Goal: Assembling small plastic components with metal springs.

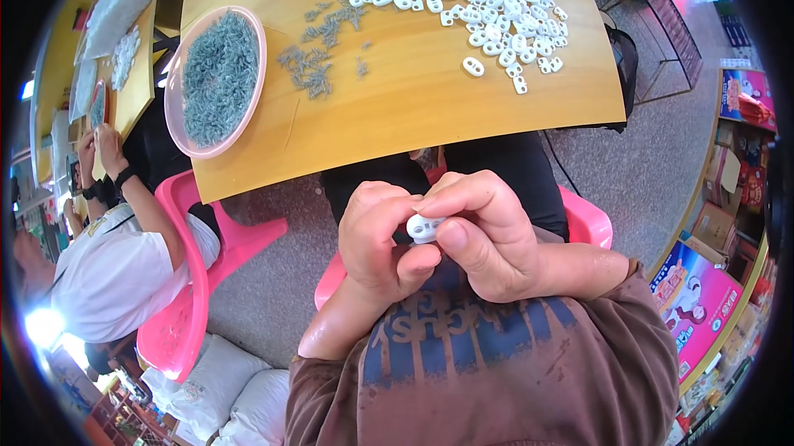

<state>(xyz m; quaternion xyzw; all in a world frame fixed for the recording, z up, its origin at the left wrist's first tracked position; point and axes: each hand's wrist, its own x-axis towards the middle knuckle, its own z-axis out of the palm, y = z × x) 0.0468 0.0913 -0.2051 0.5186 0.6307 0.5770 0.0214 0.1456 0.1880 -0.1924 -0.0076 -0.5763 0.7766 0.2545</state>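
Note:
Close to my chest, in front of the table edge, my left hand (374, 235) and my right hand (495, 239) meet around a small white oval plastic piece with two holes (423, 228). Its lower left part shows between the fingertips; fingers cover the rest. My right thumb presses against it from the right, and my left fingers close on it from the other side. A large heap of similar white two-hole pieces (504, 32) lies on the table's far right. Small grey slender pieces (310, 69) are scattered left of that heap.
A pink oval basin (261, 82) full of small grey-blue pieces stands at the left of the yellow wooden table (397, 107). Left, a co-worker in a white shirt (124, 268) sits on a pink chair (194, 280). White sacks (240, 396) lie behind that chair; boxes (703, 305) line the right.

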